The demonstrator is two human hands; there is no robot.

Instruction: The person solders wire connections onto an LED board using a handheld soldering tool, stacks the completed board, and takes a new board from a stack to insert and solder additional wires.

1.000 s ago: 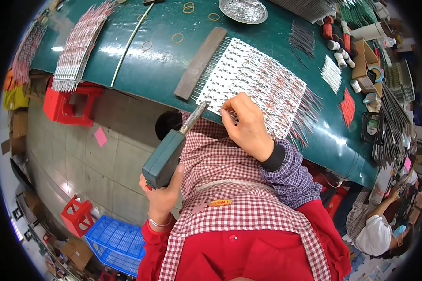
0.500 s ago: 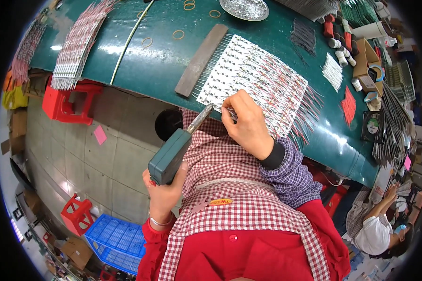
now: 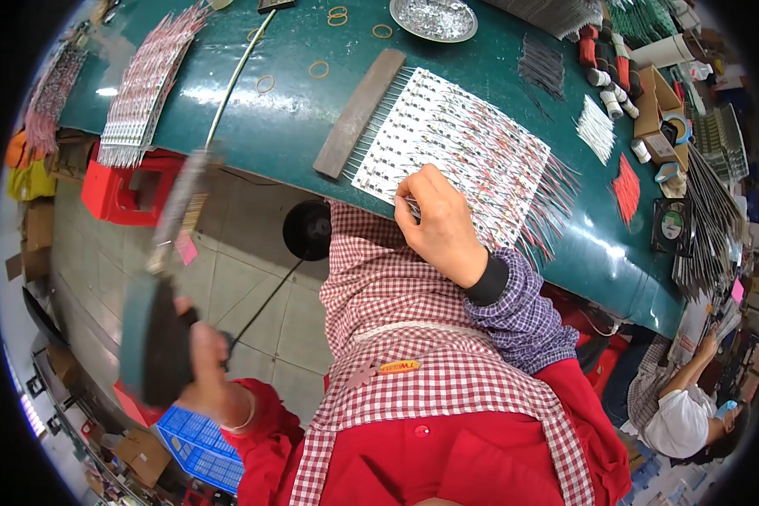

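My left hand, smeared by motion, is wrapped round the handle of a dark green soldering gun. Its long metal barrel points up toward the table's near edge, left of me, with a black cord hanging behind. My right hand rests at the near edge of a white sheet of small circuit boards. Thumb and forefinger are pinched together there; whatever sits between them is too small to make out. Rows of red, black and white wires lie across the sheet. A dark flat bar lies over the thin leads along its left side.
A metal dish of silvery scraps stands at the back. A pale thin rod crosses the green table, near rubber bands. Wired board sheets lie left; wire bundles lie right. Red stools and a blue crate stand below.
My left hand has swung the soldering gun left and down, away from the board sheet's near corner. My right hand remains pinched at the sheet's edge, almost unmoved.
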